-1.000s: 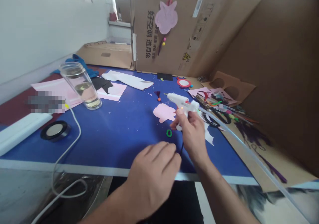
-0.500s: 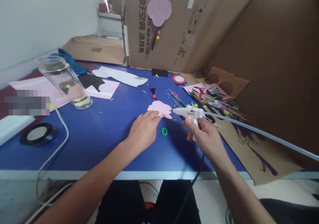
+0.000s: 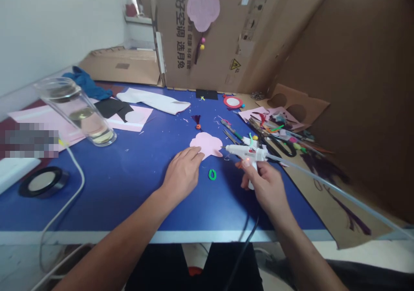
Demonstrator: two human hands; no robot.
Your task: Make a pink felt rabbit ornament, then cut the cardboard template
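A pink paper cutout (image 3: 209,144) with a scalloped outline lies flat on the blue table. The fingers of my left hand (image 3: 183,170) are together on its lower left edge and hold it against the table. My right hand (image 3: 267,181) is wrapped around the handle of a white glue gun (image 3: 244,152), whose small light glows. The gun's nozzle is at the cutout's right edge; whether it touches cannot be made out. A long clear glue stick (image 3: 310,166) runs out of the gun's back. Below the cutout lies a small green loop (image 3: 212,174). Above it sits an orange bead (image 3: 198,126) with a dark tassel.
To the left stand a glass bottle (image 3: 93,123) of pale liquid and a roll of black tape (image 3: 43,181). Scissors (image 3: 281,146), pens and scraps crowd the right. A similar pink cutout (image 3: 203,8) hangs on the cardboard (image 3: 223,58) behind. The gun's black cord (image 3: 246,243) drops over the table edge.
The view has shifted slightly. My left fingers appear a little further toward the cutout's left edge. The glue gun stays beside the cutout's right edge in my right hand.
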